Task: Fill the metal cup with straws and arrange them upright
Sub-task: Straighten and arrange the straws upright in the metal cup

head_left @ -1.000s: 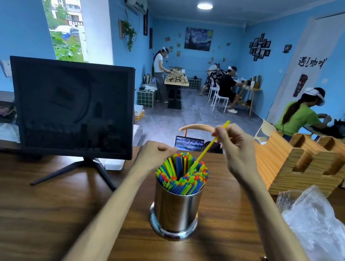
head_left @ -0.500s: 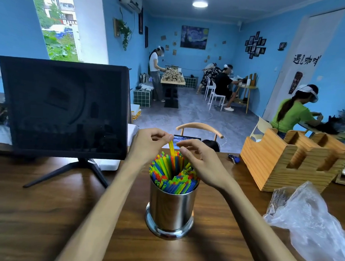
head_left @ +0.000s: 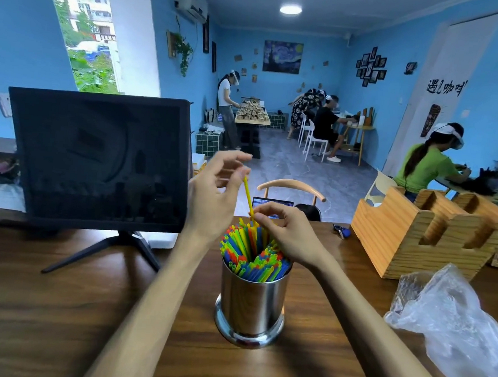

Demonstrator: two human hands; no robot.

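A shiny metal cup (head_left: 250,308) stands on the wooden table (head_left: 59,308), packed with colourful straws (head_left: 252,255) that stand mostly upright. One yellow straw (head_left: 248,194) sticks up well above the rest. My left hand (head_left: 215,198) is raised behind the cup and pinches the top of that yellow straw between thumb and fingertips. Just above the bundle, my right hand (head_left: 290,234) pinches the same straw lower down, its other fingers curled over the straw tips.
A dark monitor (head_left: 98,161) on a stand fills the left. A wooden organiser (head_left: 431,231) sits at the right, with a crumpled clear plastic bag (head_left: 455,326) in front of it. Keys (head_left: 341,231) lie near the table's far edge. Several people work in the room beyond.
My left hand has risen from the bundle, drawing the yellow straw upward. My right hand stays low at the straw tips, now pinching the straw's lower part.
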